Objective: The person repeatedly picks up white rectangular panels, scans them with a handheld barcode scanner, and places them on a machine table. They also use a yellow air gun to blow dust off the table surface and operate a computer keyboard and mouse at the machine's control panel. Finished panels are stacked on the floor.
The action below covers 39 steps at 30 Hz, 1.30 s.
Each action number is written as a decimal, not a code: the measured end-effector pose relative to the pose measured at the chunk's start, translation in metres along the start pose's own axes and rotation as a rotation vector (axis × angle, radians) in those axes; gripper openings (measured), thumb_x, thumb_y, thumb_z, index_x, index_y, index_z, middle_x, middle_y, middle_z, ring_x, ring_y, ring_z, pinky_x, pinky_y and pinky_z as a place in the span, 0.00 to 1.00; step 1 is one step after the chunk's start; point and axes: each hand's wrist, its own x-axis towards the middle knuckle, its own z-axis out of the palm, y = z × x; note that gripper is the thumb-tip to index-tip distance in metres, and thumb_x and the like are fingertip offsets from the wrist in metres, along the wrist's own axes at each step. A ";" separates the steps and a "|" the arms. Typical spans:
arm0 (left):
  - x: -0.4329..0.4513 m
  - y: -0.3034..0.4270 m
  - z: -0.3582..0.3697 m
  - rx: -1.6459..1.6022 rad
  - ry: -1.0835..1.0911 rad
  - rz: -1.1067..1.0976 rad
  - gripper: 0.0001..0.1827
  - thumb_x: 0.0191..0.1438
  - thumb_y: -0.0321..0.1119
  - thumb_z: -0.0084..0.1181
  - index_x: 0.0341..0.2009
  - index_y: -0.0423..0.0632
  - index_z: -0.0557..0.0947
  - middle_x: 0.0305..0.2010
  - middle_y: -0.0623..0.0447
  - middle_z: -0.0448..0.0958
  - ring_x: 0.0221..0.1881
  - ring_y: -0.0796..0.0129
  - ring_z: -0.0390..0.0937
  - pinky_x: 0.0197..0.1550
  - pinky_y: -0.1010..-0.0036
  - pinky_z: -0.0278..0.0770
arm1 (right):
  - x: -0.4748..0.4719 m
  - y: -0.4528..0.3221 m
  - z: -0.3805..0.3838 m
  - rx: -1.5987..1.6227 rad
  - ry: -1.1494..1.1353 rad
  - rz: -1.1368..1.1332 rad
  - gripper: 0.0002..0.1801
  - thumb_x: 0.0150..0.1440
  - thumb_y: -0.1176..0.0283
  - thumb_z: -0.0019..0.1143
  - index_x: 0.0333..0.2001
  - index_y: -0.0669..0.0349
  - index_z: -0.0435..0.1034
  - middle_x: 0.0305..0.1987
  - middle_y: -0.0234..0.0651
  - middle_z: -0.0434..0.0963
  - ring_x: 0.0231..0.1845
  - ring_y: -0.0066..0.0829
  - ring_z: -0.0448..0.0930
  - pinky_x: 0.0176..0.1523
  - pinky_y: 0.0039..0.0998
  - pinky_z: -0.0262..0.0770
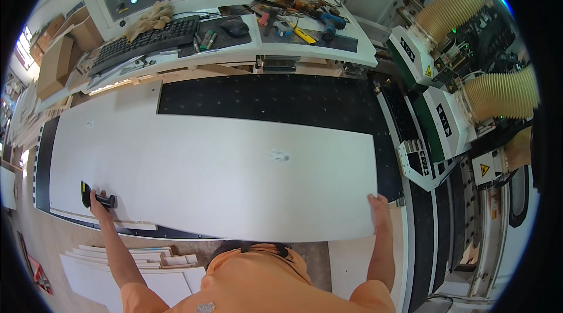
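Note:
A large white panel (211, 168) lies over the black perforated bed (264, 95) of a machine; its near edge reaches my waist. My left hand (99, 203) is closed around a black handheld barcode scanner (104, 200) with a yellow label, above the panel's left part. At the panel's right edge, my right hand (379, 202) grips the near part of that edge, fingers on top. Small labels (280, 156) are stuck on the white surface. A narrow strip (136, 226) lies along the bed's near left edge.
Machine heads with ribbed hoses (497, 95) stand at the right. Beyond the bed, a desk (365, 51) holds a keyboard (145, 42), a mouse (234, 28), gloves (151, 18) and a blue cordless drill (330, 25). Cut white boards (127, 275) are stacked at the lower left.

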 end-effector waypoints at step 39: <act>-0.067 -0.048 0.030 0.090 0.029 -0.012 0.25 0.54 0.45 0.63 0.51 0.43 0.76 0.40 0.49 0.76 0.40 0.62 0.78 0.36 0.66 0.81 | 0.189 -0.055 0.234 -0.759 0.415 -1.038 0.08 0.52 0.71 0.56 0.35 0.62 0.74 0.48 0.38 0.78 0.51 0.41 0.75 0.53 0.39 0.71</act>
